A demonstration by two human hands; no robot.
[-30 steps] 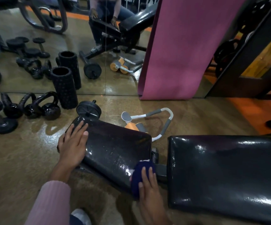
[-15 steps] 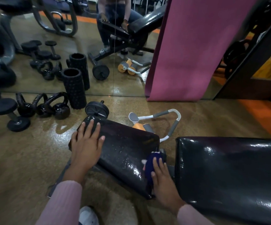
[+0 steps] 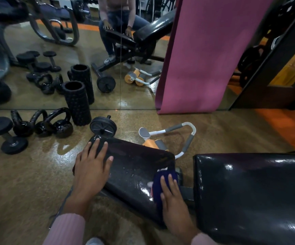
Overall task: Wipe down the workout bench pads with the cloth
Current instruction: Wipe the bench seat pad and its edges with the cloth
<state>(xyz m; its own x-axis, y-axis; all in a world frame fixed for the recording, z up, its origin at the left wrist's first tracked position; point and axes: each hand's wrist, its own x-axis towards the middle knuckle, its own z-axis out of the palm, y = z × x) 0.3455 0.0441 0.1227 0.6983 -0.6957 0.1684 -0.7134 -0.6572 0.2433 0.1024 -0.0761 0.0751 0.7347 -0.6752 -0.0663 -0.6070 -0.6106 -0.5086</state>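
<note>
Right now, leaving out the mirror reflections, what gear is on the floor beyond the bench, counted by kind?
Kettlebells: 3
Dumbbells: 1
Foam rollers: 1
Ab rollers: 1
Yoga mats: 1
Total: 7

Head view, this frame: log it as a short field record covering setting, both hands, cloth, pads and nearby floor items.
setting: gym floor beside a wall mirror
left hand: flat, fingers spread, resting on the far end of the small seat pad
right hand: fingers straight, pressing the dark blue cloth onto the small seat pad's near right edge
large pad: to the right, glossy, untouched by either hand
floor items: kettlebells, foam roller, ab roller, pink mat leaning upright
</note>
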